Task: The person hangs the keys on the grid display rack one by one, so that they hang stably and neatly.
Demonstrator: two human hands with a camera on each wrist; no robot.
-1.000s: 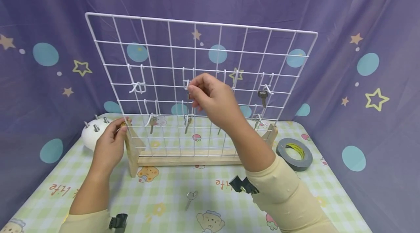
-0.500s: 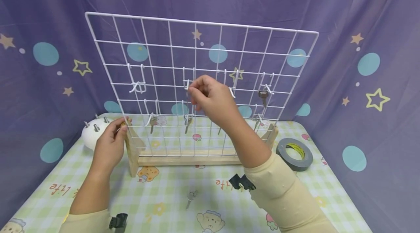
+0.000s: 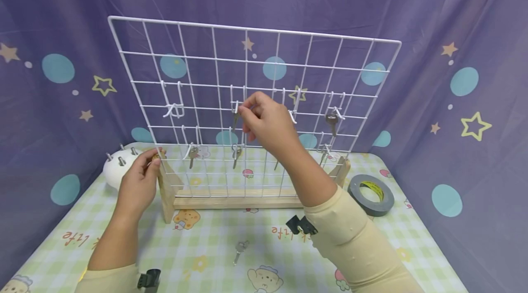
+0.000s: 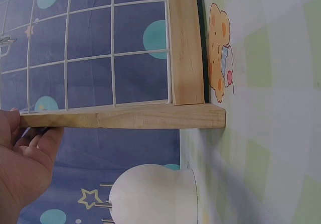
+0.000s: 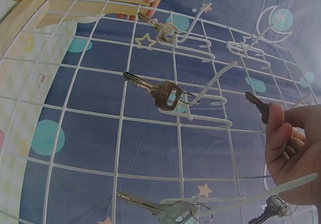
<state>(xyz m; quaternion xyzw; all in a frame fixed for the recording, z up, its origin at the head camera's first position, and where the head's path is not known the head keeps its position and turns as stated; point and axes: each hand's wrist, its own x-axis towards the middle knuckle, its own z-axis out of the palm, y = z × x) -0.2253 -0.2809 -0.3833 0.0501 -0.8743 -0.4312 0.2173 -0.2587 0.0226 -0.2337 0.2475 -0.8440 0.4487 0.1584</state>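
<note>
A white wire grid stands upright on a wooden base, with several white hooks on it. At the upper middle hook, my right hand pinches a key by its head; the blade sticks out of the fingertips. Whether its ring is over the hook is hidden by the fingers. My left hand grips the top of the left wooden upright. Other keys hang from hooks, among them one at the upper right and one in the lower row.
A loose key with a ring lies on the checked tablecloth in front of the base. Grey tape lies to the right. Behind my left hand is a white rounded object with metal pegs. An upper left hook bears no key.
My right forearm has shifted slightly left while the fingers stay by the upper middle hook. The pinched key has turned and shows more of its face. My left hand keeps still.
</note>
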